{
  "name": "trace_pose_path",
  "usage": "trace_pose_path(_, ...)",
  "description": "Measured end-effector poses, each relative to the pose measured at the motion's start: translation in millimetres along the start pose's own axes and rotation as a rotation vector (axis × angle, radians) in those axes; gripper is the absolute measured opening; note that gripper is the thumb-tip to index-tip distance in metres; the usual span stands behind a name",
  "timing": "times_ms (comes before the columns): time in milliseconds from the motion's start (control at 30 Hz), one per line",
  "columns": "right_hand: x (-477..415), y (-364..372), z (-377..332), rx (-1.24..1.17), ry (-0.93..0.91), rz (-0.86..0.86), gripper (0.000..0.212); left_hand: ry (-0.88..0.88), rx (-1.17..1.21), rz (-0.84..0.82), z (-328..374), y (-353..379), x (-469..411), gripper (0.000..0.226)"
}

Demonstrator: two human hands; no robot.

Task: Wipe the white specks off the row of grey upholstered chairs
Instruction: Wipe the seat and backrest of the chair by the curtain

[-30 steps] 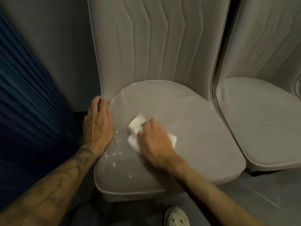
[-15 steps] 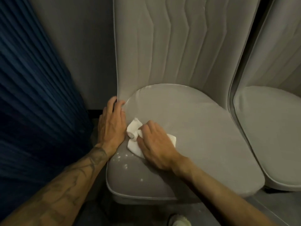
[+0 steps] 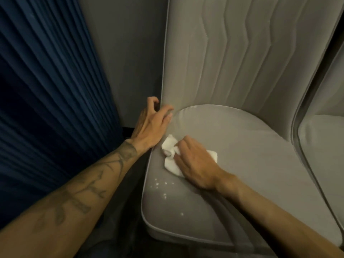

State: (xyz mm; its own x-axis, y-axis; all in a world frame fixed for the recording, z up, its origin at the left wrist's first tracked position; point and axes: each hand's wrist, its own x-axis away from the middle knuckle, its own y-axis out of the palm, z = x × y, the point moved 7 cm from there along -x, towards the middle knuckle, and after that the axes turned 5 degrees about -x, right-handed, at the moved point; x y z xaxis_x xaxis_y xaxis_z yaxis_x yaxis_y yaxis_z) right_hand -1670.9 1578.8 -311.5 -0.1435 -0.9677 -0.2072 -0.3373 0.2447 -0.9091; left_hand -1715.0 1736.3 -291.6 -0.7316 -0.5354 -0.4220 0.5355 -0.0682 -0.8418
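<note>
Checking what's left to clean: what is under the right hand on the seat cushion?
A white tissue, held against the grey seat cushion by the right hand. Some white specks show just beside it toward the front; any specks beneath tissue and hand are hidden.

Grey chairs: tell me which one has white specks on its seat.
The left chair, beside the blue curtain: white specks dot its seat beside the white cloth under the right hand. The right chair shows none.

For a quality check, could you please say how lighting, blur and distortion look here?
Head view: dim light, the curtain dark; wide-angle bowing along the chair edges; left forearm soft near the frame edge; specks sharp enough to see.
</note>
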Motion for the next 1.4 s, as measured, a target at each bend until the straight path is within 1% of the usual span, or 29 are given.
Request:
trace_pose_path(100, -26.6, -8.5, 22.0, 0.079, 0.164, 0.049, 0.024, 0.082, -0.112, 0.118, 3.3, -6.0, -14.4, 0.027)
trace_pose_path(167, -34.6, -3.3, 17.2, 0.088, 0.206, 0.083, 0.024, 0.120, -0.126, 0.169, 3.4, -7.6, -28.4, 0.032)
trace_pose_path(233, -27.1, 8.9, -4.4, 0.043, 0.131, 0.087, 0.024, 0.135, -0.062, 0.186, 4.1, -9.4, -46.6, 0.042)
trace_pose_path(300, -15.8, 17.8, -20.3, -0.003, 0.033, 0.057, 0.025, 0.131, 0.026, 0.170, 4.5, -10.1, -65.2, 0.055)
trace_pose_path(333, -16.3, 18.7, -19.5, -0.019, 0.018, 0.043, 0.025, 0.130, 0.066, 0.150, 4.8, -8.5, -72.4, 0.059)
trace_pose_path(433, -42.9, 14.5, -0.8, 0.004, 0.079, 0.035, 0.021, 0.138, 0.139, 0.091, 2.8, 2.1, -81.9, 0.058)
trace_pose_path(533, -64.2, 13.8, 3.1, 0.030, 0.137, 0.046, 0.020, 0.122, 0.159, 0.095, -1.9, 10.8, -81.3, 0.058)
trace_pose_path(567, -62.4, 16.8, -4.3, 0.028, 0.113, 0.042, 0.021, 0.117, 0.160, 0.106, -2.1, 11.8, -80.7, 0.059)
trace_pose_path(633, -42.1, 23.3, -29.6, 0.017, -0.023, 0.024, 0.024, 0.116, 0.147, 0.138, -1.7, 10.8, -79.1, 0.059)
trace_pose_path(700, -22.0, 26.7, -41.2, -0.004, -0.134, -0.046, 0.026, 0.117, 0.135, 0.160, -1.7, 8.5, -77.8, 0.059)
trace_pose_path(733, -22.1, 24.7, -37.8, -0.018, -0.134, -0.078, 0.026, 0.115, 0.135, 0.165, -1.8, 7.8, -76.9, 0.059)
trace_pose_path(767, -29.6, 20.5, -30.2, -0.027, -0.095, -0.100, 0.027, 0.111, 0.137, 0.167, -1.8, 6.9, -77.1, 0.059)
trace_pose_path(833, -47.7, 10.9, -13.0, -0.023, 0.032, -0.085, 0.027, 0.106, 0.146, 0.167, -1.1, 6.3, -78.4, 0.060)
trace_pose_path(900, -49.0, 10.6, -13.5, 0.009, 0.100, -0.050, 0.027, 0.110, 0.146, 0.177, -0.7, 6.8, -77.7, 0.060)
trace_pose_path(967, -26.8, 19.6, -35.7, 0.061, 0.031, -0.053, 0.028, 0.114, 0.133, 0.195, -0.5, 6.7, -75.7, 0.059)
trace_pose_path(1033, 0.7, 24.8, -53.4, 0.000, -0.042, -0.085, 0.027, 0.114, 0.125, 0.196, -0.5, 5.5, -73.4, 0.058)
trace_pose_path(1067, 5.8, 22.8, -51.2, -0.037, -0.049, -0.087, 0.027, 0.108, 0.128, 0.182, -0.5, 4.5, -71.6, 0.058)
trace_pose_path(1133, -4.3, 14.9, -36.8, -0.013, -0.012, -0.070, 0.027, 0.098, 0.138, 0.129, -0.9, 3.3, -67.1, 0.057)
trace_pose_path(1267, -33.8, 6.5, -11.7, 0.120, 0.197, -0.011, 0.026, 0.101, 0.170, -0.020, -9.2, 0.7, -52.4, 0.058)
trace_pose_path(1300, -31.3, 8.5, -17.5, 0.122, 0.190, 0.002, 0.025, 0.109, 0.173, -0.044, -12.8, -0.1, -48.1, 0.060)
trace_pose_path(1333, -23.7, 12.1, -28.2, 0.096, 0.143, 0.006, 0.024, 0.118, 0.175, -0.070, -16.5, 0.2, -43.3, 0.061)
trace_pose_path(1400, 1.4, 21.0, -53.9, 0.024, 0.006, -0.035, 0.025, 0.119, 0.190, -0.146, -23.6, 6.9, -28.3, 0.062)
